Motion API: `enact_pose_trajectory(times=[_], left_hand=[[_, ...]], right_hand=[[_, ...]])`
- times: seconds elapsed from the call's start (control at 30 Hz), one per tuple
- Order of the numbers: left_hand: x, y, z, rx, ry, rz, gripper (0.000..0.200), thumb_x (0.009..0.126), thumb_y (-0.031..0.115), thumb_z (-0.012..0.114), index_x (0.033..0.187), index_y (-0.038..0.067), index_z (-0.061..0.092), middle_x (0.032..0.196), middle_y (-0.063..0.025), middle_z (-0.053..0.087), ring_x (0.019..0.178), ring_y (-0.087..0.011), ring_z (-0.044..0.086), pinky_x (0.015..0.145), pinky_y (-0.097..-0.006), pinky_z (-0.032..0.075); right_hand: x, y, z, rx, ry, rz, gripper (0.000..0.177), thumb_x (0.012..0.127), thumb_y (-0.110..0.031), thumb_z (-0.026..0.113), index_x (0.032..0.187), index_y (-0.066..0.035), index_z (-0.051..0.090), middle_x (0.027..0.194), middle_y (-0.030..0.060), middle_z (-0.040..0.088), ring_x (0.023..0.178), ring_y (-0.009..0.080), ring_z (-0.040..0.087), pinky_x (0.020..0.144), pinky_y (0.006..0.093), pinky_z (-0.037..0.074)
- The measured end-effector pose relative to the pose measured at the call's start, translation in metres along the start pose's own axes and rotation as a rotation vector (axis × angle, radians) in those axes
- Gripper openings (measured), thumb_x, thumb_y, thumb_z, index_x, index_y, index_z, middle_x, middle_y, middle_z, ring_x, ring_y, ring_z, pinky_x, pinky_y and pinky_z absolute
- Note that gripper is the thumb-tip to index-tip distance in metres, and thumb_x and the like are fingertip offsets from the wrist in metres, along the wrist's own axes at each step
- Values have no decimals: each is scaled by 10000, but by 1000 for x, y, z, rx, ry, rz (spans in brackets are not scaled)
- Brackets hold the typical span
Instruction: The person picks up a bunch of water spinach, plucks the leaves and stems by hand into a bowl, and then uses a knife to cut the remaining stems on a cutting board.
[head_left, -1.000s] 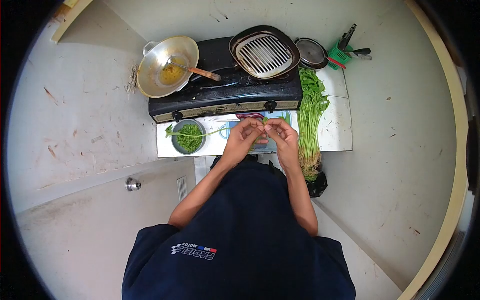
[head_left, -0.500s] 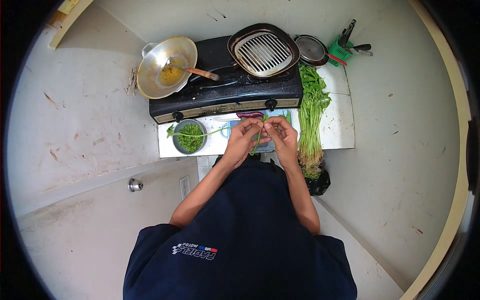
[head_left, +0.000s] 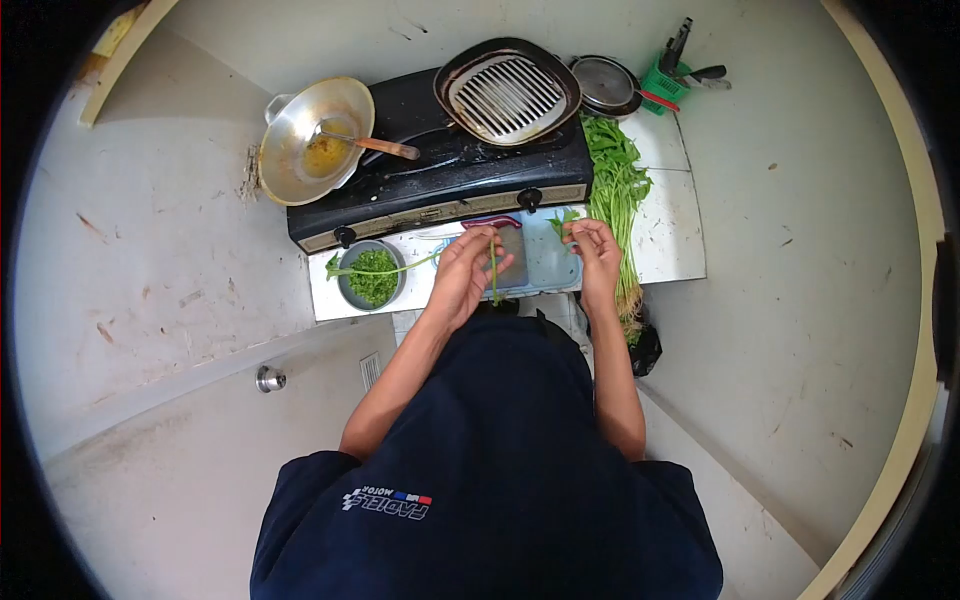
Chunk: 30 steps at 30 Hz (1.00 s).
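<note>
My left hand [head_left: 463,277] is closed on green stems [head_left: 410,266]; one runs left over a grey bowl [head_left: 346,293] of chopped greens [head_left: 374,280], another hangs down below the fingers. My right hand [head_left: 598,262], apart from it to the right, pinches a small leafy piece [head_left: 564,226] over a blue cutting board [head_left: 553,262]. Behind my left hand lies a knife with a dark red handle [head_left: 500,221]. A large bunch of leafy greens with roots [head_left: 622,200] rests just right of my right hand.
A black two-burner stove [head_left: 430,190] spans the back, bearing a wok [head_left: 290,150] with a wooden-handled ladle [head_left: 385,147] and a square grill pan [head_left: 508,98]. Behind right are a small red-handled pan [head_left: 604,82] and a green utensil basket [head_left: 662,86]. A black bag [head_left: 647,352] hangs at the counter's right front.
My hands have come apart: the right one moved right with a leafy piece, the left one slightly left with the stems. The view has shifted a little.
</note>
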<state>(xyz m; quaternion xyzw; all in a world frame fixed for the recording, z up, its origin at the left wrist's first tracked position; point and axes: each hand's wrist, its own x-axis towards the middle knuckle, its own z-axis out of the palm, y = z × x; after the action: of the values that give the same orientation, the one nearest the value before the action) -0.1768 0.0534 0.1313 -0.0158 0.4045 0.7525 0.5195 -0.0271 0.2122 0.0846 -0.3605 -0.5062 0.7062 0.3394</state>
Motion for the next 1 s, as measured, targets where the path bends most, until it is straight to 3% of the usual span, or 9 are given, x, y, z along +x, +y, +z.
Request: enact_pose_trajectory(times=[0.13, 0.3, 0.5, 0.67, 0.87, 1.0], left_hand=[[-1, 7, -3, -28, 27, 0, 140, 1021, 137, 591, 1115, 37, 618, 997, -30, 613, 919, -138, 605, 943, -346, 562], [-2, 8, -7, -56, 45, 16, 128, 1021, 136, 593, 1102, 40, 618, 990, -36, 616, 916, -138, 604, 922, -343, 570], [-4, 9, -14, -64, 39, 30, 123, 1013, 135, 612, 1097, 45, 615, 1004, -40, 614, 908, -142, 617, 931, -361, 573], [-6, 12, -12, -52, 46, 32, 131, 1013, 122, 603, 1107, 31, 614, 999, -46, 619, 907, -148, 621, 899, -349, 583], [-7, 13, -18, -78, 25, 60, 149, 1013, 107, 588, 1134, 23, 604, 1018, -57, 622, 921, -164, 626, 889, -344, 582], [-8, 12, -21, -100, 44, 83, 148, 1017, 115, 585, 1134, 26, 602, 1018, -57, 621, 919, -164, 623, 891, -342, 579]], right_hand=[[10, 41, -54, -144, 149, 15, 73, 953, -27, 622, 1021, -1, 630, 918, 85, 721, 796, 121, 628, 770, 264, 494], [12, 94, -103, -347, 176, 56, 90, 941, 0, 602, 1016, -3, 653, 924, 85, 735, 797, 109, 632, 753, 241, 495], [42, 138, -99, -463, 115, -2, 96, 913, 10, 620, 1001, 8, 658, 864, 73, 726, 754, 120, 659, 706, 260, 515], [72, 132, -63, -661, 154, -84, 67, 876, -15, 659, 939, -1, 679, 814, 85, 728, 723, 156, 688, 688, 303, 535], [72, 155, -62, -1051, 152, -128, 81, 855, -34, 646, 926, -29, 685, 833, 137, 716, 748, 299, 700, 724, 393, 553], [49, 157, -71, -1134, 97, -173, 125, 843, -68, 673, 966, -51, 680, 888, 136, 677, 816, 327, 676, 740, 440, 540]])
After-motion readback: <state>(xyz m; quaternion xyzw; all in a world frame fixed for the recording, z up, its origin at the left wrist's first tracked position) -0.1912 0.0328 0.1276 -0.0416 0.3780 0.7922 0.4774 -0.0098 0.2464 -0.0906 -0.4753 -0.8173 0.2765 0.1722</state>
